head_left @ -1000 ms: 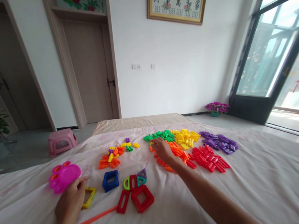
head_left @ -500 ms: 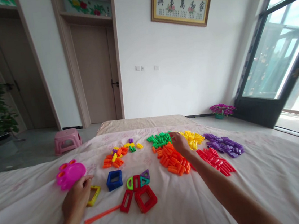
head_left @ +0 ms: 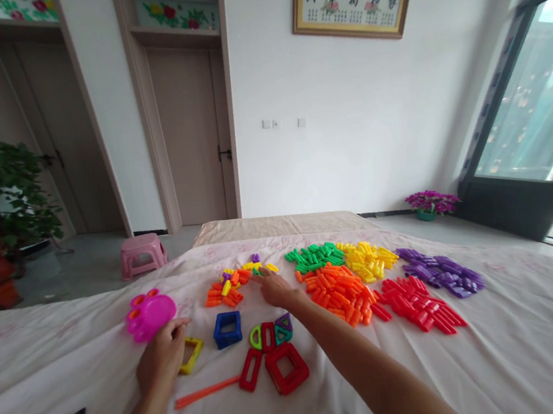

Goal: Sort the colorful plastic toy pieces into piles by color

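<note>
White wall [head_left: 350, 151] beyond cloth [head_left: 517, 359] with colourful pieces [head_left: 340, 294]

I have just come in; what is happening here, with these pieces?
A person's right hand is at the edge of a small mixed-colour group of plastic pieces; whether it holds one is unclear. The left hand lies beside a magenta paw-shaped plastic tray and a yellow square plastic frame. Farther right lie a green pile, yellow pile, orange pile, red pile and purple pile of similar pieces.

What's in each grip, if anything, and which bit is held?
Right grip, by a green piece: can't tell. Left grip, by the yellow frame: nothing seen held.
</note>
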The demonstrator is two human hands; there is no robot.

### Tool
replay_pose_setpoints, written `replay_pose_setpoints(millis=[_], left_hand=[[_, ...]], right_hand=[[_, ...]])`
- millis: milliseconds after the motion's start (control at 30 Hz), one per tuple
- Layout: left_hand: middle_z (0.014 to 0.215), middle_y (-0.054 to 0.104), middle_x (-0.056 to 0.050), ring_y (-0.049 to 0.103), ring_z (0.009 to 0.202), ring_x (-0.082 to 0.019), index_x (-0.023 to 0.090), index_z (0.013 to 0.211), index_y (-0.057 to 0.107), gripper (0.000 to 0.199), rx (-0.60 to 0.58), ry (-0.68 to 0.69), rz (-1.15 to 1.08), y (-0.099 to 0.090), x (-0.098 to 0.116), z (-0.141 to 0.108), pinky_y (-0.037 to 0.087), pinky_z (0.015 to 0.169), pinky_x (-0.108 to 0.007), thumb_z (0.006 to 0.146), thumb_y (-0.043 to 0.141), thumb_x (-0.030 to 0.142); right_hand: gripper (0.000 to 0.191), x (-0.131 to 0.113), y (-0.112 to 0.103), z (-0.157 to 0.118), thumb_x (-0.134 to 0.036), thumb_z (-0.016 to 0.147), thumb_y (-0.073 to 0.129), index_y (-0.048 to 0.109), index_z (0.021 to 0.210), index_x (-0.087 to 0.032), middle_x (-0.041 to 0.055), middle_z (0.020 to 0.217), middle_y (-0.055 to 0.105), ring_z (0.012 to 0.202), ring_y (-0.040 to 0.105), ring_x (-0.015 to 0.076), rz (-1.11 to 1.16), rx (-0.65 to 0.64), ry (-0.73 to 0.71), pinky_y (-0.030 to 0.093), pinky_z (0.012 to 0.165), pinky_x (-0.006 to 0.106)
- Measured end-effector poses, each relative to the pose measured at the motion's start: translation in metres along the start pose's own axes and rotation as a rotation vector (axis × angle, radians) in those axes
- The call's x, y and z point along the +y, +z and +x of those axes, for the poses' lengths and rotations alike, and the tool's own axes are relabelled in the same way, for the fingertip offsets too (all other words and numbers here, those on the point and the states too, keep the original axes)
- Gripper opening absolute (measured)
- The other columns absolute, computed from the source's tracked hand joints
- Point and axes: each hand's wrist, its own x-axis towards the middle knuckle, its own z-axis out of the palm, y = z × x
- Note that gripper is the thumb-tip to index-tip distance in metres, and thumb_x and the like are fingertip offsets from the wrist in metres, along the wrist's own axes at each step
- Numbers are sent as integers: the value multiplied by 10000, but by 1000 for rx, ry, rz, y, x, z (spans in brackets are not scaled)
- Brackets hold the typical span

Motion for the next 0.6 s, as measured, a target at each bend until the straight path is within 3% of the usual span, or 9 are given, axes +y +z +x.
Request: replay_pose_setpoints(millis=[133, 267, 433, 600], left_hand=[[1145, 747, -70, 683, 971, -264, 275, 1093, 732, 408, 4, -2, 2, 1, -1, 0, 453, 727, -296, 890, 415, 432], [1145, 745, -77, 682, 968, -264, 269, 1103, 728, 415, -1, 1, -13, 1, -2, 0, 454, 740, -301, 896, 410, 435], [1142, 746, -72, 684, 968, -268, 277, 1103, 728, 414, 0, -2, -9, 1, -2, 0, 456, 737, -304, 896, 408, 439], [1156, 742, -74, 681, 975, -269, 273, 1108, 724, 415, -10, 7, -13, 1, -2, 0, 457, 751, -309, 897, 403, 431]], right_hand=[[376, -1, 6, 7, -186, 955, 409, 620, 1264, -227, 128, 1406, 509, 1188, 559, 254, -42, -4, -3, 459, 982, 389], [322, 1, 4, -1, -203, 960, 406, 648, 1173, -188, 130, 1324, 557, 1129, 580, 240, -42, 8, -16, 468, 951, 361], [425, 11, -6, -16, -136, 905, 431, 577, 1303, -163, 153, 1287, 581, 1117, 588, 238, -28, 86, 31, 456, 953, 332], [528, 46, -39, -29, -109, 899, 413, 504, 1416, -166, 167, 1430, 494, 1236, 526, 264, -65, 225, 192, 396, 1033, 364]])
